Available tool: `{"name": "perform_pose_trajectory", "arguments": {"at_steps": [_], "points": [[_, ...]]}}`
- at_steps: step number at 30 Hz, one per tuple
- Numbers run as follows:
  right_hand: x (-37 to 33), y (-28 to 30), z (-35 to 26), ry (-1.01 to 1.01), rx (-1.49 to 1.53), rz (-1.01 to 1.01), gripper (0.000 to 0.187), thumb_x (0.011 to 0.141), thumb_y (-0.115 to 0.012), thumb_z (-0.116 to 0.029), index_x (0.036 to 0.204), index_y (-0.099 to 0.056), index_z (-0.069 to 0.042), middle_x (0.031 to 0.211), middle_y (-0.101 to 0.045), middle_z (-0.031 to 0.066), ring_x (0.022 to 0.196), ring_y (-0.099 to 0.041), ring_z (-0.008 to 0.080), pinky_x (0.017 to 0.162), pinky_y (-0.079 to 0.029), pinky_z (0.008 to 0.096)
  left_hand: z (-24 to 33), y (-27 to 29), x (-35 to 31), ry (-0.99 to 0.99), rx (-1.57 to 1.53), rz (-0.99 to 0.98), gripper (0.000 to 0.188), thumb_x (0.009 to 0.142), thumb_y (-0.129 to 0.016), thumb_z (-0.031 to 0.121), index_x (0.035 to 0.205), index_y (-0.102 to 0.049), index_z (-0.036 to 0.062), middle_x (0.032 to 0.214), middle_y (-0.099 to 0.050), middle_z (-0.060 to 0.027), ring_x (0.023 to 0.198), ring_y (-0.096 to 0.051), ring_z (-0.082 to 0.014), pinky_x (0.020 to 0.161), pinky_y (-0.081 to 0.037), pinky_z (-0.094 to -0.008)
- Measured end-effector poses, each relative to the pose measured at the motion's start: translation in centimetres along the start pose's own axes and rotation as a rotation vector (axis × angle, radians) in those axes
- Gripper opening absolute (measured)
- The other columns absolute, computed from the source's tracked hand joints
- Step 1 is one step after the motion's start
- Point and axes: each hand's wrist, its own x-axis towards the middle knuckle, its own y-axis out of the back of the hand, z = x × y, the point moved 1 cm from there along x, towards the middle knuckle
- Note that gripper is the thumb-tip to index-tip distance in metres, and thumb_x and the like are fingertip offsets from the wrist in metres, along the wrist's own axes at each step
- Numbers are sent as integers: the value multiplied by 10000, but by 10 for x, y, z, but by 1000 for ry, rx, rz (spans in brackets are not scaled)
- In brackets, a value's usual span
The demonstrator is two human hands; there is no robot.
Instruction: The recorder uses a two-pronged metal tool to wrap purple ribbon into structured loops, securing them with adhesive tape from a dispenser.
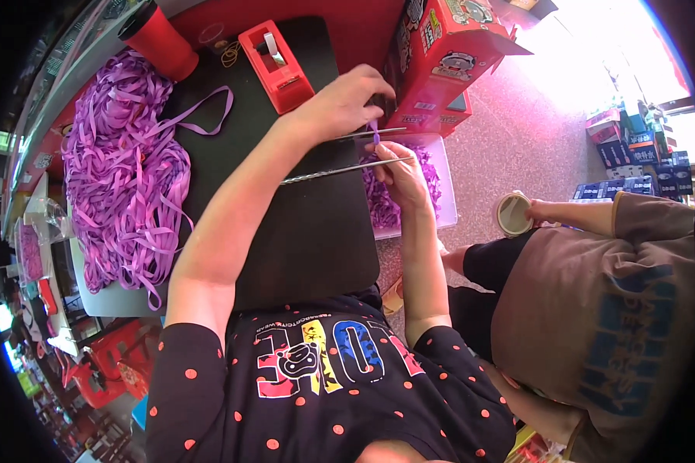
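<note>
Above the table's right edge, my left hand (346,104) is closed with its fingers curled, at the upper end of a short purple ribbon (375,133). My right hand (404,177) pinches the lower end of that ribbon between thumb and fingers. A thin metal rod (324,173) runs from the table to my right fingers, and a second rod (392,131) passes just under my left hand. Below my right hand stands a white bin (449,202) with many purple ribbon pieces (384,207) in it. My left fingertips are partly hidden.
A big heap of purple ribbon (127,177) covers the left of the black table (309,247), with one loop trailing off. Behind are a red tape dispenser (276,68), a red cup (162,42) and red cartons (448,58). At right, a person (579,301) holds a tape roll (513,214).
</note>
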Motion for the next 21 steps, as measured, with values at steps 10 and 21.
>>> {"name": "perform_pose_trajectory", "arguments": {"at_steps": [10,21], "points": [[-5,-12,7,46,126,33,278,926,-578,-249,1004,-648,9,590,-510,-18,507,-393,34,465,-267,173,31,-10,-45,278,148,119,120,783,-674,126,836,-692,21,925,-617,-81,922,-581,-248,804,-459,-347],[-18,7,-11,95,-450,260,278,919,-580,-239,1015,-673,5,837,-678,62,744,-611,132,685,-472,265,23,-18,-49,161,218,170,106,769,-683,145,812,-709,52,917,-626,-57,918,-552,-251,843,-430,-359]]}}
